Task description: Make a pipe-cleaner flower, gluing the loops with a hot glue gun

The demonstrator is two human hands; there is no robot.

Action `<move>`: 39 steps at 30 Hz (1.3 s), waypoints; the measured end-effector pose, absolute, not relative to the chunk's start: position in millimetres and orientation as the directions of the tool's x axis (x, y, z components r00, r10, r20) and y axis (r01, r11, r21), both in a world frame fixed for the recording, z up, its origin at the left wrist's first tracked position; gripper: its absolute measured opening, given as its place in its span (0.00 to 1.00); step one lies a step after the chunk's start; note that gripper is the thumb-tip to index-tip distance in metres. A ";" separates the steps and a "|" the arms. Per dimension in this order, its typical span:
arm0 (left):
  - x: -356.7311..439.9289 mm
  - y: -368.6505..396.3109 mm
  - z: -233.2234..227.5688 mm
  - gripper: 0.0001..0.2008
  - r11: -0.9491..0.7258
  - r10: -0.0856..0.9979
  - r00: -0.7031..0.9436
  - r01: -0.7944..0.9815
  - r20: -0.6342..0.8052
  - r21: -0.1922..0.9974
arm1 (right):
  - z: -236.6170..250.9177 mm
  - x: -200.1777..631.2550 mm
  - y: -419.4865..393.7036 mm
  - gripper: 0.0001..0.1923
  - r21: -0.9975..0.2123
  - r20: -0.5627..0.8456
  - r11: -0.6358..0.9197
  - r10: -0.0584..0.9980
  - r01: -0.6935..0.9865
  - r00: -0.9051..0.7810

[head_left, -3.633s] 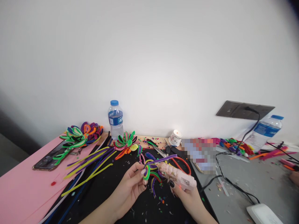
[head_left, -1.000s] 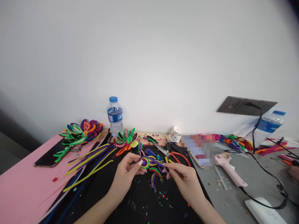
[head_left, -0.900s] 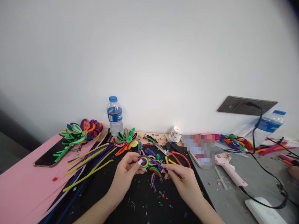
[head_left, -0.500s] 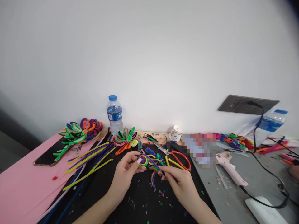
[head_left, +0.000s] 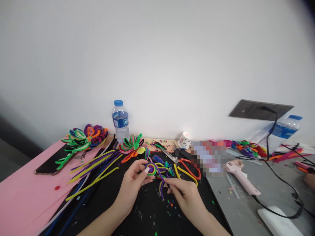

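My left hand (head_left: 131, 186) pinches a small coil of pipe cleaner (head_left: 151, 168), purple at the centre with yellow and green rings. A purple pipe cleaner strand (head_left: 160, 174) runs from the coil down to my right hand (head_left: 185, 196), whose fingertips pinch its free end. Both hands hover over a black mat (head_left: 128, 209) littered with coloured scraps. Bent petal-shaped pieces (head_left: 162, 190) lie just under the coil.
Red-handled scissors (head_left: 183, 162) and a pink glue gun (head_left: 242, 178) with a black cord lie to the right. Long pipe cleaners (head_left: 94, 170), finished flowers (head_left: 83, 137) (head_left: 133, 146), a phone (head_left: 49, 162), a water bottle (head_left: 120, 120) and a paper cup (head_left: 184, 140) sit behind and left.
The glue gun left my right hand and now lies on the grey table. My right hand took the purple strand and has drawn it down and left, wrapping round the coil.
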State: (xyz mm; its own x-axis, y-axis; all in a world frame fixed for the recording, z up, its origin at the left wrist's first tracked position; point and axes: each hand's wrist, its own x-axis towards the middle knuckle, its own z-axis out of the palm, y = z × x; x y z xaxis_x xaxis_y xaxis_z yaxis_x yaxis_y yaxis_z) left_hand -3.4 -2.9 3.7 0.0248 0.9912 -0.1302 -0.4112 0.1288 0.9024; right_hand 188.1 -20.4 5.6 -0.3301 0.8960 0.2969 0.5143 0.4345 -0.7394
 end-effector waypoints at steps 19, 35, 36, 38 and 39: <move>2.5 -6.9 6.0 0.14 0.238 0.971 0.113 -0.506 -0.210 0.829 | 6.8 181.6 -24.0 0.13 -0.740 0.288 0.452 0.882 0.498 -0.373; 3.4 -6.1 6.8 0.13 0.187 0.981 0.046 -0.430 -0.186 0.883 | 4.6 179.7 -27.2 0.13 -0.724 0.288 0.481 0.862 0.495 -0.417; 3.2 -6.0 6.2 0.13 0.184 0.982 0.044 -0.431 -0.183 0.883 | 3.9 179.8 -27.4 0.13 -0.725 0.284 0.477 0.865 0.498 -0.415; 2.8 -5.9 5.0 0.14 0.178 0.983 0.046 -0.432 -0.175 0.884 | 2.9 180.1 -27.3 0.13 -0.725 0.278 0.470 0.869 0.504 -0.410; 2.7 -6.0 4.5 0.14 0.175 0.984 0.049 -0.428 -0.170 0.887 | 2.6 180.2 -27.2 0.13 -0.725 0.277 0.469 0.869 0.504 -0.410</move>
State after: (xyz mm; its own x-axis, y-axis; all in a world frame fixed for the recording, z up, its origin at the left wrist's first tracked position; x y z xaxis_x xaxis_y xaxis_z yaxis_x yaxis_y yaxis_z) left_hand 2.7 -6.0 4.5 0.0495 0.9842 -0.1702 -0.4280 0.1749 0.8867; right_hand 180.2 -27.2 2.6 -0.4096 0.8693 0.2767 0.5045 0.4685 -0.7253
